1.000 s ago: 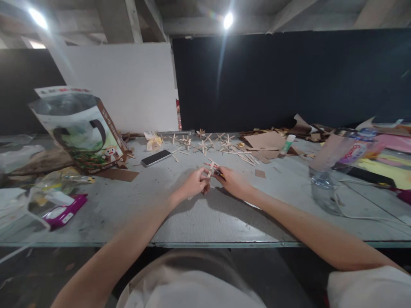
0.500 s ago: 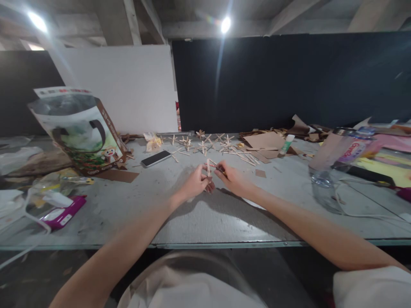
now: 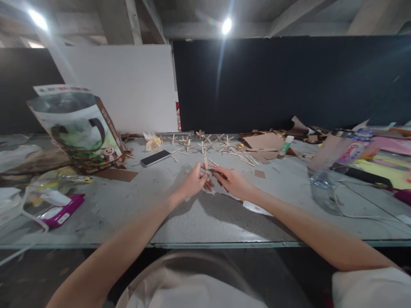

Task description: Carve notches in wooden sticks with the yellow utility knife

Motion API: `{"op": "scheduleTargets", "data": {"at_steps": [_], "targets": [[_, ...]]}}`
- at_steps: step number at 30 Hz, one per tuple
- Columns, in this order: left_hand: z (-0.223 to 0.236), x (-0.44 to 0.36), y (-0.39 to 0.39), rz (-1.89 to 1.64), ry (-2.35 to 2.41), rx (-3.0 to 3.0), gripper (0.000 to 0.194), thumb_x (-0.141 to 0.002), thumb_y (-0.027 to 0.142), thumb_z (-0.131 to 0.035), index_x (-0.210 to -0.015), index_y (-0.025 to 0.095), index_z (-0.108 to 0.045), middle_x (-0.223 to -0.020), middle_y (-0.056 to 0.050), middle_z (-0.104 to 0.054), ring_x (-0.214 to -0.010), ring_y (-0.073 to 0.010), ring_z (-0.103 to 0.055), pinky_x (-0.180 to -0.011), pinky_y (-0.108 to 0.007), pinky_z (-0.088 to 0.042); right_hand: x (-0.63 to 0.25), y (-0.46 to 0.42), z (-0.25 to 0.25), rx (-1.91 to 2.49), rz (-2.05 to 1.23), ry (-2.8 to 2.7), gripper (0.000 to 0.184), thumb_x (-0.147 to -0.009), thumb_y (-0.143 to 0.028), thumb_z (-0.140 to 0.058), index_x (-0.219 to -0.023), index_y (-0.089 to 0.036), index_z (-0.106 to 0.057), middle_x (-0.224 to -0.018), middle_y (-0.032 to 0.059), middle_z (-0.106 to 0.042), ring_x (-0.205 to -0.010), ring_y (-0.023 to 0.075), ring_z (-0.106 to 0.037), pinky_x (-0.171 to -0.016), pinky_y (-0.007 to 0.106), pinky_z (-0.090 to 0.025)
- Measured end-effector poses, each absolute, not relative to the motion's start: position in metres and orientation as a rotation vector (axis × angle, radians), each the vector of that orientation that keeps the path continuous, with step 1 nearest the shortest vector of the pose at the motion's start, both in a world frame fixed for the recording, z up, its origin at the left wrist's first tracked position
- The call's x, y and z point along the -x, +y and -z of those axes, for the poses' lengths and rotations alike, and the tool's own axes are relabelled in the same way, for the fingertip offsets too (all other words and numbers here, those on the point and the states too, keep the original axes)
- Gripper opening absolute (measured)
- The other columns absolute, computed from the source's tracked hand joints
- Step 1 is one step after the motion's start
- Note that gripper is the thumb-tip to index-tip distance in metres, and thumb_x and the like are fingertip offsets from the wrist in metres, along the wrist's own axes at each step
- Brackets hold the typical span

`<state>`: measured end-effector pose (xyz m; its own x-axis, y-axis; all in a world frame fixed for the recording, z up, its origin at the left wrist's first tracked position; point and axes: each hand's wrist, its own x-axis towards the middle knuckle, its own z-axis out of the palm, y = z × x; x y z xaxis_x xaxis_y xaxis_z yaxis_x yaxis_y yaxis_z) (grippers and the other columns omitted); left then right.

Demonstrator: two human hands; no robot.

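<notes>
Both hands meet over the middle of the grey surface (image 3: 199, 233), about midway along its near edge and a little in from it. The left hand (image 3: 194, 180) grasps a pale wooden stick (image 3: 206, 161) between thumb and fingers, its upper end standing out above them. The right hand (image 3: 231, 179) has its fingers bent close beside the stick, next to a thin reddish strip; whether it grips anything cannot be told. A pale blade-shaped object (image 3: 257, 208) shows beside the right forearm, toward the near edge. Beyond the hands, toward the far edge, star-shaped stick pieces (image 3: 203, 146) lie scattered, with loose wooden sticks (image 3: 246, 159) to their right. A smartphone (image 3: 156, 158) lies left of them, and a large printed bag (image 3: 85, 141) stands toward the far left corner. A glue stick (image 3: 286, 145) stands by cardboard sheets (image 3: 263, 140) near the far edge; a labelled plastic bottle (image 3: 351, 152) is farther right.
</notes>
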<state>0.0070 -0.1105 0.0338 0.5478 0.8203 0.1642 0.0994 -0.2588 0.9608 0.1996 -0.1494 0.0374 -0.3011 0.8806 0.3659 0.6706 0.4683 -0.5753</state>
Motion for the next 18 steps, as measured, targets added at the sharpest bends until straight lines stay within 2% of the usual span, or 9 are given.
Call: {"op": "scheduleTargets", "data": {"at_steps": [6, 18], "targets": [[-0.032, -0.0072, -0.1103, -0.838, 0.787, -1.739, 0.02, -0.104, 0.029, -0.058, -0.101, 0.023, -0.039, -0.068, 0.002, -0.072, -0.055, -0.0147, -0.071, -0.058, -0.026, -0.055, -0.1997, -0.1472, -0.0368, 1.27, -0.391, -2.071, 0.025, -0.106, -0.028, -0.045, -0.098, -0.021, -0.067, -0.063, -0.002, -0.06, -0.053, 0.0136, -0.052, -0.058, 0.026, -0.038], [-0.0259, -0.0095, -0.1077, -0.866, 0.796, -1.737, 0.021, -0.103, 0.029, -0.061, -0.102, 0.023, -0.041, -0.068, 0.0, -0.072, -0.055, -0.0163, -0.07, -0.057, -0.028, -0.057, -0.1999, -0.1496, -0.0402, 1.28, -0.35, -2.103, 0.026, -0.105, -0.028, -0.043, -0.09, -0.021, -0.064, -0.065, -0.0002, -0.061, -0.053, 0.0138, -0.051, -0.057, 0.027, -0.037]]}}
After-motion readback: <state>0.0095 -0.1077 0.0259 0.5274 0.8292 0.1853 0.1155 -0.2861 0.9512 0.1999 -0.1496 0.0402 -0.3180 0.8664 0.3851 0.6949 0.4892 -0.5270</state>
